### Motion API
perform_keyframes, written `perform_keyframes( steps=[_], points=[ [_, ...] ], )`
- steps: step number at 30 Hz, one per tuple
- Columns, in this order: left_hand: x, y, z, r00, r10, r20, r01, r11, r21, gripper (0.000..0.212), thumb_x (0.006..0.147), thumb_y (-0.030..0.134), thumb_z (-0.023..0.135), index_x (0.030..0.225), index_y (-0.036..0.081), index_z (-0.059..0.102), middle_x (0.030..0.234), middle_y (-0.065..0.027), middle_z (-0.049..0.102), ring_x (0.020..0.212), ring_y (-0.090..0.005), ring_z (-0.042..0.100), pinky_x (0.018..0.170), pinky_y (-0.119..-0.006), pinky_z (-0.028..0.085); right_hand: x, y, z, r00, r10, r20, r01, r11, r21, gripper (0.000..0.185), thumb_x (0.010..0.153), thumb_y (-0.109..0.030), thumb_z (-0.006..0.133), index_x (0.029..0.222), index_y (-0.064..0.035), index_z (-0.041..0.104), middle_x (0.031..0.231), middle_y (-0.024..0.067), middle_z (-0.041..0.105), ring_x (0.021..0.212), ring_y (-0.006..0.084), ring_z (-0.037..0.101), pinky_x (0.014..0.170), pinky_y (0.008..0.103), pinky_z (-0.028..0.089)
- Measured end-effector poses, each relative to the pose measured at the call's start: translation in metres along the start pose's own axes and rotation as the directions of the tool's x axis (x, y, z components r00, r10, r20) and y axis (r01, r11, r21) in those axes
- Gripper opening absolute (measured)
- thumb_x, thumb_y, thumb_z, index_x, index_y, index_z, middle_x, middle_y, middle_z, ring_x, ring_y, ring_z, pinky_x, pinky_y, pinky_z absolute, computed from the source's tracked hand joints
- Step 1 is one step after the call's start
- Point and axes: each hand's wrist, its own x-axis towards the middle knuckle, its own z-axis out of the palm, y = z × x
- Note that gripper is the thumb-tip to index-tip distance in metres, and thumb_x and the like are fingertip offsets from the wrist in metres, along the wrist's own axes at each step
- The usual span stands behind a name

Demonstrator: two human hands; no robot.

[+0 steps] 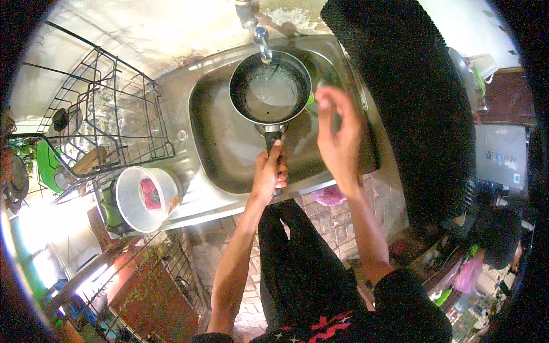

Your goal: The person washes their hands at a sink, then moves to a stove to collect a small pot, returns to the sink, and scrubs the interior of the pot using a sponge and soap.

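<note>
My left hand grips the black handle of a dark frying pan, which is held level over the stainless-steel sink. The pan's inside looks wet, with a shiny pool of water in it. Its far rim lies under the tap, from which a clear stream appears to run. To the right of the pan my right hand hangs above the basin, blurred by motion, with its fingers curled toward the thumb. Whether anything small is between them I cannot tell. Something bright green peeks out beside the pan's right rim, mostly hidden.
On the left drainboard stands a translucent plastic tub with a red sponge visible in it. Behind it rises a black wire dish rack holding utensils. A large black ribbed surface borders the sink's right side. A pink item lies below the front edge.
</note>
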Motion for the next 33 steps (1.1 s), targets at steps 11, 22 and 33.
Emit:
perform_keyframes(
  steps=[11, 22, 33],
  points=[
    [0.027, -0.013, -0.006, 0.999, -0.020, 0.036, 0.017, 0.997, 0.079, 0.029, 0.092, 0.031, 0.049, 0.074, 0.011, 0.037, 0.050, 0.0038, 0.034, 0.035, -0.0056, 0.030, 0.030, -0.023, 0.019, -0.086, 0.086, 0.054, 0.702, 0.553, 0.448, -0.688, 0.688, 0.230, 0.032, 0.087, -0.032, 0.059, 0.101, -0.0039, 0.055, 0.088, 0.0067, 0.060, 0.085, 0.0158, 0.056, 0.072, 0.0289, 0.044],
    [0.021, -0.015, -0.002, 0.928, 0.285, 0.240, -0.372, 0.756, 0.538, 0.016, 0.085, 0.012, 0.057, 0.094, 0.000, 0.050, 0.061, -0.0054, 0.057, 0.047, -0.0154, 0.057, 0.040, -0.027, 0.046, -0.069, 0.080, 0.047, 0.631, 0.508, 0.587, -0.749, 0.597, 0.288, 0.039, 0.088, -0.040, 0.055, 0.107, -0.0061, 0.053, 0.094, 0.0052, 0.061, 0.076, 0.0146, 0.056, 0.067, 0.0313, 0.045],
    [-0.127, -0.025, -0.015, 0.935, 0.294, 0.196, -0.335, 0.565, 0.754, 0.020, 0.089, 0.013, 0.054, 0.104, 0.000, 0.057, 0.096, -0.0124, 0.065, 0.085, -0.0176, 0.065, 0.073, -0.030, 0.051, -0.060, 0.040, 0.029, 0.525, 0.732, 0.435, -0.848, 0.404, 0.343, 0.027, 0.092, -0.032, 0.051, 0.085, -0.0103, 0.036, 0.054, -0.0016, 0.037, 0.035, 0.0089, 0.035, 0.030, 0.0257, 0.029]
  ],
)
